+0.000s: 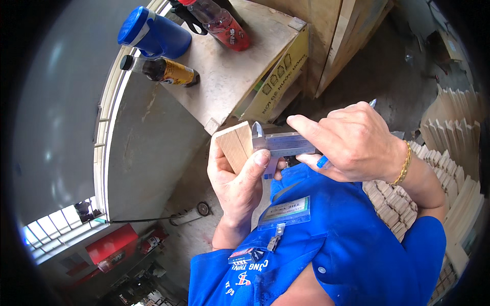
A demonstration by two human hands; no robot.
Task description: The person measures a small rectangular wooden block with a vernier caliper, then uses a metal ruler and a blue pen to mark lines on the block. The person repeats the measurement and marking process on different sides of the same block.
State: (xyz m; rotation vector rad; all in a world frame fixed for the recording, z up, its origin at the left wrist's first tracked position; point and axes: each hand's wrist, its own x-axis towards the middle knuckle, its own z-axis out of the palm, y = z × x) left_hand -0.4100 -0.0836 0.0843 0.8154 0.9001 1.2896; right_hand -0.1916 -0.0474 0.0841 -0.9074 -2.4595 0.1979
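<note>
We hold the wooden block (236, 149) aloft by the stand's (224, 76) near corner, between the left hand's (229, 186) closed-in thumb at its right side and fingers round its left, presumably to steady it beside the caliper (291, 144). Our right hand (354, 143), partly curled, grips the caliper's far end, a blue pen (323, 161) tucked among its fingers.

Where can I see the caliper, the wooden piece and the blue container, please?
Caliper (287, 144): head view, on the middle of its metal body.
Wooden piece (236, 147): head view, on its broad flat face.
Blue container (166, 39): head view, on its side, beyond the lid.
</note>
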